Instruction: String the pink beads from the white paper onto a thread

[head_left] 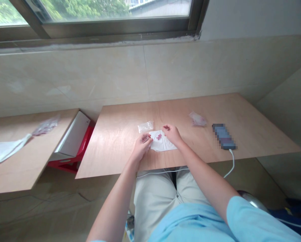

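Note:
A small white cloth lies on the wooden table before me. On its upper part sits a cluster of tiny pinkish-red pieces. My left hand is at the cloth's left edge, its fingers curled around a small, clear, shiny thing too small to identify. Over the cloth's upper right side, my right hand is closed with its fingertips together. Whatever it may hold is too small to make out. Just beyond the left hand lies a clear plastic bag.
A pinkish plastic bag lies at the back right of the table. Nearer the right side is a phone with a white cable. A second table on the left holds a white cloth and a plastic bag.

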Demonstrator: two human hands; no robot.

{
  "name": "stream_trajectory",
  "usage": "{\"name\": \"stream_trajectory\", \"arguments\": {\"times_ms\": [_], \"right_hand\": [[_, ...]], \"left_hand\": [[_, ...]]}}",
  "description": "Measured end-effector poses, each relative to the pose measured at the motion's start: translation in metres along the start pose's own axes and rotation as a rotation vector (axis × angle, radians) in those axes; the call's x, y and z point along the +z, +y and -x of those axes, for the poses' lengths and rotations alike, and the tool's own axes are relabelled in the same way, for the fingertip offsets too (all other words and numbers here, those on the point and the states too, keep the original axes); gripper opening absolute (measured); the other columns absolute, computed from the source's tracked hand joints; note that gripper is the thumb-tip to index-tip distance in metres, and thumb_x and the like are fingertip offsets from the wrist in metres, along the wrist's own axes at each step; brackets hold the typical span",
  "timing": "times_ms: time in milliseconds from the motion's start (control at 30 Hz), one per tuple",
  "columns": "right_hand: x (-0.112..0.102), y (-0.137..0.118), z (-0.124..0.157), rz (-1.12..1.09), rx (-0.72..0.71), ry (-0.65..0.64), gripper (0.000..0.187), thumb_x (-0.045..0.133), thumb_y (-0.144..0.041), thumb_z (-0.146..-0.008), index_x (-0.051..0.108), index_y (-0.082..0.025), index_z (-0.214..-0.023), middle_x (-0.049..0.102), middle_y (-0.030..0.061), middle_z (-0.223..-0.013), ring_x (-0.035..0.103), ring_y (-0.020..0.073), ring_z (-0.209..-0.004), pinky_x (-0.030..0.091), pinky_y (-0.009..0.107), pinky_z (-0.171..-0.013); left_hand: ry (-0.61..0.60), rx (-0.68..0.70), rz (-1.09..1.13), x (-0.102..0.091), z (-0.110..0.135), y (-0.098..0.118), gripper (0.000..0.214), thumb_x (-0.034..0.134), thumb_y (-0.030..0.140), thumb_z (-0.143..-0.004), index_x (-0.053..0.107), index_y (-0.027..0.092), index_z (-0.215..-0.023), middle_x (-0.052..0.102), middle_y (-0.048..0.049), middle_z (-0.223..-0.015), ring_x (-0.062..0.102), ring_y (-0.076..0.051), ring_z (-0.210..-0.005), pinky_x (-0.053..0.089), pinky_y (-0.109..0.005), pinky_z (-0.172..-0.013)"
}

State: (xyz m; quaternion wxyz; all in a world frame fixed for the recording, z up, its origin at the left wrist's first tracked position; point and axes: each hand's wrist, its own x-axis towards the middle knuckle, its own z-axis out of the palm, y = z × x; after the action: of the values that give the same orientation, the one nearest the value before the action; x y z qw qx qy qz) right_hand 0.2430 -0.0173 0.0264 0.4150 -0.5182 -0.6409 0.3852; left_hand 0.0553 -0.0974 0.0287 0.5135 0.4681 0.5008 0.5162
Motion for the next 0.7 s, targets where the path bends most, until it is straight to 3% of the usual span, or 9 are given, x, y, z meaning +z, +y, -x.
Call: {"name": "stream_trajectory", "arguments": {"times_ms": [100, 200, 267, 400, 533, 700], "right_hand": [[0.005, -0.027, 0.005, -0.168, -0.016, -0.063, 0.027, 0.053, -0.038, -0.092, 0.068, -0.017, -0.096, 0.070, 0.0021, -0.079, 0.061, 0.0136, -0.062, 0.048, 0.024, -0.061], [0.006, -0.047, 0.012, -0.073, -0.152, -0.233, 0.018, 0.063, -0.034, -0.087, 0.071, -0.019, -0.092, 0.072, 0.0016, -0.082, 0.063, 0.0130, -0.065, 0.048, 0.023, -0.064], [0.005, -0.049, 0.014, 0.013, -0.179, -0.227, 0.014, 0.064, -0.030, -0.086, 0.072, -0.020, -0.092, 0.073, 0.0015, -0.084, 0.064, 0.0132, -0.069, 0.048, 0.023, -0.067], [-0.003, -0.022, 0.011, 0.164, -0.088, -0.153, 0.015, 0.059, -0.024, -0.089, 0.072, -0.020, -0.095, 0.073, 0.0024, -0.083, 0.067, 0.0147, -0.071, 0.048, 0.023, -0.069], [-0.010, 0.011, 0.008, 0.431, -0.080, -0.160, 0.016, 0.062, -0.016, -0.086, 0.074, -0.018, -0.096, 0.074, 0.0066, -0.094, 0.066, 0.0184, -0.089, 0.047, 0.026, -0.082], [-0.005, 0.021, 0.008, 0.554, -0.127, -0.215, 0.021, 0.061, -0.017, -0.089, 0.072, -0.020, -0.106, 0.069, 0.0075, -0.108, 0.063, 0.0182, -0.099, 0.045, 0.026, -0.088]], "left_hand": [[-0.063, 0.048, -0.075, 0.003, 0.000, 0.001, 0.032, 0.074, 0.039, -0.080, 0.064, 0.019, -0.104, 0.067, -0.0044, -0.090, 0.063, -0.017, -0.074, 0.048, -0.028, -0.065], [-0.084, 0.101, -0.110, 0.005, 0.000, 0.002, 0.034, 0.073, 0.038, -0.083, 0.063, 0.018, -0.108, 0.068, -0.0070, -0.099, 0.064, -0.019, -0.084, 0.050, -0.028, -0.070], [-0.086, 0.086, -0.119, 0.005, 0.000, 0.002, 0.034, 0.071, 0.038, -0.084, 0.063, 0.018, -0.110, 0.068, -0.0067, -0.098, 0.063, -0.018, -0.082, 0.049, -0.027, -0.068], [-0.066, 0.020, -0.097, 0.002, 0.000, 0.002, 0.031, 0.070, 0.040, -0.084, 0.063, 0.019, -0.106, 0.065, -0.0032, -0.088, 0.058, -0.014, -0.068, 0.043, -0.023, -0.057], [-0.040, 0.005, -0.068, 0.002, 0.001, 0.001, 0.031, 0.071, 0.041, -0.083, 0.065, 0.019, -0.104, 0.066, -0.0034, -0.086, 0.057, -0.014, -0.065, 0.042, -0.024, -0.057], [-0.043, 0.014, -0.058, 0.003, 0.001, 0.002, 0.032, 0.070, 0.041, -0.082, 0.065, 0.018, -0.104, 0.067, -0.0055, -0.089, 0.059, -0.015, -0.069, 0.045, -0.025, -0.060]]}}
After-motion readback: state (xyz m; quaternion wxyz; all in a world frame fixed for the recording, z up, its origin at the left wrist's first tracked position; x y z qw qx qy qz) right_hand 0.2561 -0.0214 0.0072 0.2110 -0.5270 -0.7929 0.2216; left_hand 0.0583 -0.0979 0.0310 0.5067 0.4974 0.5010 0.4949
